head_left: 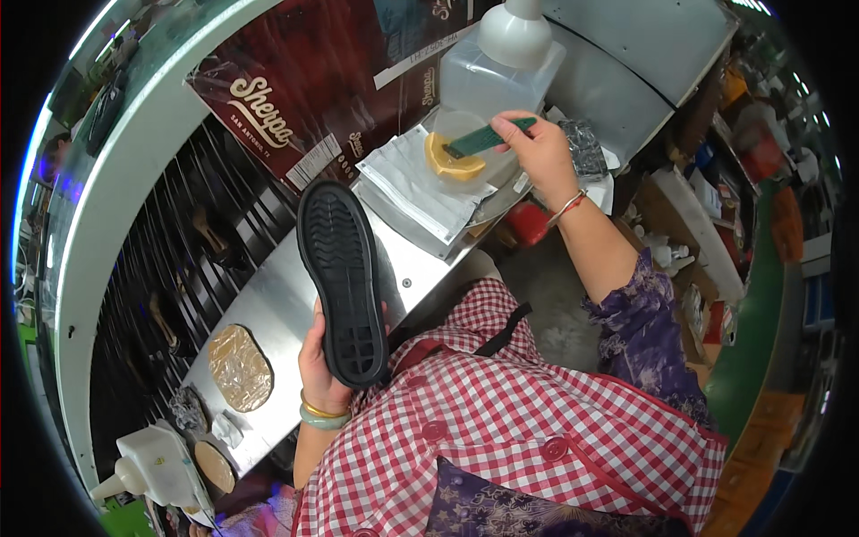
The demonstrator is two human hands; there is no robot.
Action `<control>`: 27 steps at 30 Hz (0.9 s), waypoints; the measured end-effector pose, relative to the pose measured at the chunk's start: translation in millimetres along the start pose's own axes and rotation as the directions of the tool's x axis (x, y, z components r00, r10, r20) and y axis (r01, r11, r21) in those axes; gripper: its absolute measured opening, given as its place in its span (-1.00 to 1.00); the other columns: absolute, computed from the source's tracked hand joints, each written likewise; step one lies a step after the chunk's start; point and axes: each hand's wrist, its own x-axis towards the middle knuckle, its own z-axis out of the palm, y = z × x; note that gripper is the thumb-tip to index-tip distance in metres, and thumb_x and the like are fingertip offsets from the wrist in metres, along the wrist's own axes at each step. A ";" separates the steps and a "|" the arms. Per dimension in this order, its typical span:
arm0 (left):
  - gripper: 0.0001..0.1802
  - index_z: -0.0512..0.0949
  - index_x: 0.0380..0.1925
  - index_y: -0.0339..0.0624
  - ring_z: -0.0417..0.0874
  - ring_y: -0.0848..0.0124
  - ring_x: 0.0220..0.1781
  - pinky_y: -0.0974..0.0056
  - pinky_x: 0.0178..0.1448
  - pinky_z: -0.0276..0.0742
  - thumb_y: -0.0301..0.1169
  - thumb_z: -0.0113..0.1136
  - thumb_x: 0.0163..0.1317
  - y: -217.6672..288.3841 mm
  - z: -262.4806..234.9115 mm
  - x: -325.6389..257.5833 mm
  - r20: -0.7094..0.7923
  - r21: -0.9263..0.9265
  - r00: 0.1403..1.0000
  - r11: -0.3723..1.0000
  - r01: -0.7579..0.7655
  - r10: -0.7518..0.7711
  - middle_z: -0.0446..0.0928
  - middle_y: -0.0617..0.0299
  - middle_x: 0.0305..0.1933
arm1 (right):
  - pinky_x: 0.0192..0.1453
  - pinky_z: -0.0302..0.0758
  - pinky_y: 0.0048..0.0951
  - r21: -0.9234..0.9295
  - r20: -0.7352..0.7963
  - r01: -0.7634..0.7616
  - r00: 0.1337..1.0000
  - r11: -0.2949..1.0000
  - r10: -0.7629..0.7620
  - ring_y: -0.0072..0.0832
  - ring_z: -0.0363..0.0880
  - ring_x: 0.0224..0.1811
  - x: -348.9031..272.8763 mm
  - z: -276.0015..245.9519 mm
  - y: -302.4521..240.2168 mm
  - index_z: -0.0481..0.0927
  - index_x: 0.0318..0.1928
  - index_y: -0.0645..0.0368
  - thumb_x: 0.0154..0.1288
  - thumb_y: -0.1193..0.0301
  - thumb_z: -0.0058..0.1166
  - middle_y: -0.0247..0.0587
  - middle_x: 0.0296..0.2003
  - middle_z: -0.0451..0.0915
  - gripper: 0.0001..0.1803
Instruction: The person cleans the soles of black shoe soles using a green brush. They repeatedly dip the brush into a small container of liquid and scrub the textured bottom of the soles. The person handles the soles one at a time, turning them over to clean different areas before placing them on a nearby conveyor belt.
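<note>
Resting in the curled left hand (324, 358), above the metal bench (284, 304), one black shoe sole (338, 277) shows its tread; it looks rubbery, fairly light, springy rather than fragile, best gripped by its side edges, as thumb and fingers do toward the lower end. The right hand (543, 152) pinches one flat green tool (490, 138), its tip at the yellow paste (463, 169) in one translucent bowl (462, 123). Farther out lie one pale flat bag (412, 190) and two rounded tan pads (240, 369)

The glossy dark-red cardboard box (335, 76) bears cream script lettering (260, 109) over small capitals (259, 131), a white rectangular barcode label (315, 161) at its lower edge, and a white lettered strip (424, 56) toward its right.
</note>
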 end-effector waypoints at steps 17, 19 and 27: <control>-0.06 -0.03 0.38 0.07 0.38 -0.06 0.23 0.02 0.09 0.55 0.43 -0.50 0.15 -11.0 -33.9 -2.7 -0.011 -0.225 0.999 0.973 0.044 -0.048 0.17 -0.12 0.32 | -0.51 0.35 -0.69 0.537 0.315 -0.380 0.918 0.753 0.239 -0.59 0.56 -0.51 -87.6 85.4 -25.4 0.55 -0.22 0.29 0.27 0.31 0.11 -0.28 -0.39 0.59 -0.74; -0.02 -0.04 0.38 0.06 0.35 -0.07 0.25 0.00 0.12 0.53 0.46 -0.51 0.11 -11.7 -45.1 -6.7 0.172 -0.200 0.985 0.980 0.027 0.008 0.17 -0.16 0.31 | -0.52 0.37 -0.69 0.483 0.293 -0.302 0.940 0.822 0.173 -0.63 0.55 -0.53 -105.0 110.8 -44.0 0.55 -0.21 0.30 0.33 0.32 0.02 -0.28 -0.44 0.59 -0.75; -0.03 -0.16 0.40 0.11 0.34 -0.12 0.24 0.00 0.10 0.55 0.46 -0.57 0.11 -9.9 -26.2 -23.4 0.139 -0.213 0.989 0.977 -0.011 0.041 0.12 -0.08 0.34 | -0.50 0.41 -0.68 0.388 0.327 -0.207 0.942 0.898 0.076 -0.61 0.58 -0.49 -116.2 138.7 -52.2 0.57 -0.20 0.33 0.33 0.37 0.03 -0.25 -0.44 0.60 -0.77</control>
